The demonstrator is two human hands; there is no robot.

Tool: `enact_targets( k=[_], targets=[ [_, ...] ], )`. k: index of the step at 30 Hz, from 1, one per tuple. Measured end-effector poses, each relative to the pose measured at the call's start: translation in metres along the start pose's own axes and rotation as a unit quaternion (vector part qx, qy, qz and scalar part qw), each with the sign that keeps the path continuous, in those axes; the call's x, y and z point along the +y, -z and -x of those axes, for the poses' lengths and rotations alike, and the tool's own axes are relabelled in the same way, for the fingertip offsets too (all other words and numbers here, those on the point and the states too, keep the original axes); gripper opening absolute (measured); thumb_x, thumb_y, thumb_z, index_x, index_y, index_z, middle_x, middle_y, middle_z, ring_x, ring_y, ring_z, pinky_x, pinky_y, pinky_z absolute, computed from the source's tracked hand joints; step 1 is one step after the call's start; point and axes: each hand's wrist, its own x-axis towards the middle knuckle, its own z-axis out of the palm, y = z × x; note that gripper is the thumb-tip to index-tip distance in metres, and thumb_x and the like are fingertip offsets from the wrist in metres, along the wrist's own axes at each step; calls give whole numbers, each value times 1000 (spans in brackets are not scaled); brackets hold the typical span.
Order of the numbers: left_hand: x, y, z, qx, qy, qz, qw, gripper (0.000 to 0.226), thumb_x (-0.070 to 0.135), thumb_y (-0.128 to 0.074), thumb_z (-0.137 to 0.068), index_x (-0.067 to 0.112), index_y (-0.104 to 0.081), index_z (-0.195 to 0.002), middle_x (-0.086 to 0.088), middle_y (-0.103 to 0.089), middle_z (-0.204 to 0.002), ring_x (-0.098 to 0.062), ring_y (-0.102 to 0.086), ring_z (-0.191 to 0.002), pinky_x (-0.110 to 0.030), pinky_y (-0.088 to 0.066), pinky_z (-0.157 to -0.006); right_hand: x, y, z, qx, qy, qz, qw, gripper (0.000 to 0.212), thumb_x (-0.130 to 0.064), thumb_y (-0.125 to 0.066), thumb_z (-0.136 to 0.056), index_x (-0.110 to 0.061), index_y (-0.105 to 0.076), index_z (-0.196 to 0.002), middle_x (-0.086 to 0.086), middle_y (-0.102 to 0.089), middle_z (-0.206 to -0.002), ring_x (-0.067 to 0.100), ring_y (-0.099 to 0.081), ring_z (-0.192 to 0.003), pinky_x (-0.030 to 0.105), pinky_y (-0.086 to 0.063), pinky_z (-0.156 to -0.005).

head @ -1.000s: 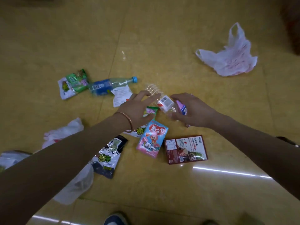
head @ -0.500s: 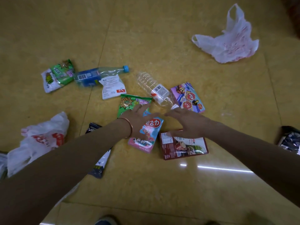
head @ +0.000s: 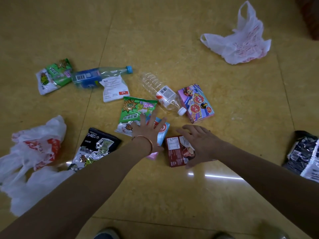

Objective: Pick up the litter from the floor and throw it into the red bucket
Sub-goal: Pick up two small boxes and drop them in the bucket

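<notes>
Head view, looking down: litter lies scattered on the yellow floor. At far left a crumpled bag lies slack; I cannot tell what is inside. Beyond it are a green-white pack, a blue bottle lying capped and seemingly empty, and a receipt touching it. Nearer lies a black pouch, then a green snack bag. The left hand lies flat, fingers spread and straight, on a pink carton, gripping nothing. A clear bottle lies capped and empty beside a purple box. The right hand rests loosely spread on a red box. Far right lie a white bag and a dark pack.
</notes>
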Motion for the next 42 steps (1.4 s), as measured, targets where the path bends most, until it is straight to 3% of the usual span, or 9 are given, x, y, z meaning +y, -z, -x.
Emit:
enact_targets(
  k=[4, 7, 11, 18, 24, 28, 31, 35, 42],
  targets=[
    [13, -12, 2, -4, 26, -6, 1000, 110, 61, -62, -73, 37, 22, -141, -10, 27, -150, -46, 2, -137, -60, -33, -96, -1, -11, 2, -9, -3, 23, 1000, 135, -71, -75, -52, -28, 8, -150, 3, -1, -157, 25, -5, -144, 40, -5, -116],
    [13, -14, 2, -1, 28, 6, 1000, 117, 56, -69, -69, 37, 22, -140, -10, 25, -151, -46, 1, -137, -54, -39, -92, -3, -21, 1, -10, 0, 75, 997, 136, -68, -76, -55, -27, 13, -149, 9, -5, -156, 27, -6, -144, 43, -3, -118],
    [8, -11, 3, -3, 48, 42, 998, 124, 52, -72, -68, 35, 29, -138, -12, 27, -150, -43, -2, -138, -49, -39, -95, -5, -25, -1, 10, -13, 105, 994, 125, -54, -75, -66, -25, 13, -150, 13, -14, -153, 29, -13, -141, 45, -5, -118],
    [0, -16, 8, 23, 91, 110, 989, 128, 34, -77, -69, 32, 32, -137, -21, 5, -149, -44, -14, -135, -47, -31, -104, -7, -26, -2, 21, -36, 105, 994, 122, -59, -70, -68, -24, 15, -149, 13, -20, -149, 29, -20, -138, 44, -10, -116],
    [-5, -17, 10, 20, 86, 116, 989, 123, 36, -76, -70, 33, 25, -140, -23, -4, -147, -42, -17, -133, -48, -34, -101, -6, -23, -2, 17, -42, 93, 995, 120, -60, -68, -70, -24, 15, -149, 10, -20, -149, 28, -22, -137, 42, -15, -116],
    [-18, -4, 21, -9, 56, 191, 980, 121, 30, -77, -66, 39, 17, -142, -16, -6, -145, -38, -13, -133, -48, -29, -103, -8, -10, 9, 10, -56, 56, 997, 119, -59, -68, -69, -26, 13, -150, 9, -22, -148, 27, -25, -136, 40, -18, -115],
    [-33, 22, 48, -12, 55, 243, 968, 121, 28, -78, -63, 40, 13, -142, -13, -10, -141, -37, -14, -131, -48, -28, -105, -13, 15, 35, 21, -84, 18, 996, 120, -61, -68, -65, -25, 8, -151, 8, -29, -143, 26, -32, -130, 38, -26, -111],
    [-52, 84, 102, -21, 73, 334, 939, 125, 21, -79, -58, 43, 10, -142, -11, -11, -136, -38, -19, -126, -52, -37, -100, -32, 82, 86, 30, -131, -56, 989, 122, -61, -70, -62, -27, 5, -151, 7, -33, -137, 26, -37, -123, 40, -37, -103],
    [-86, 242, 211, 14, 68, 454, 888, 126, 16, -82, -55, 44, 5, -142, -8, -17, -129, -34, -28, -122, -42, -38, -99, -81, 256, 188, 72, -146, -154, 975, 122, -50, -77, -60, -24, -1, -152, 10, -34, -137, 31, -37, -124, 39, -36, -102]
  ],
)
